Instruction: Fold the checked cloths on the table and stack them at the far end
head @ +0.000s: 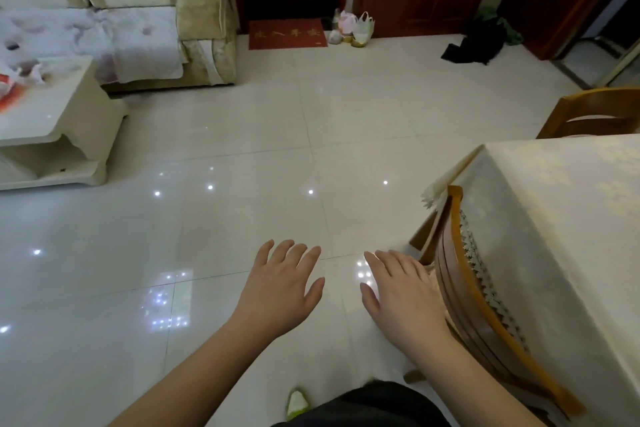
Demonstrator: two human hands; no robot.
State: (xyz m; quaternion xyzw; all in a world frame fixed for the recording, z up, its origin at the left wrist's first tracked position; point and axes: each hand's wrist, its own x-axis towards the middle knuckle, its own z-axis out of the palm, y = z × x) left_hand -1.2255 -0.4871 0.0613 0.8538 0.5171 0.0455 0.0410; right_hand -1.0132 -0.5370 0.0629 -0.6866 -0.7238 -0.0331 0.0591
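Standing beside the table (568, 191), I hold both hands out over the floor (242, 149), palms down. The left hand (282, 288) and the right hand (403, 295) are near each other but apart, and the fingers of both are straight and a little spread; they hold nothing and touch nothing.

No checked cloth shows anywhere. The part of the table that I see, to the right of the right hand and beyond it, carries only its pale patterned tablecloth (512, 246), which hangs down at the near side. The rest of the table is out of the picture, so I cannot tell where the cloths lie. A wooden chair (481, 319) stands just right of the right hand, pushed against the hanging cloth, and a second chair (595, 114) stands at the far side.

I judge that the folding is not begun, or that I am between two cloths. The next move calls for turning to the right, toward the table, finding a cloth and taking it by two corners.
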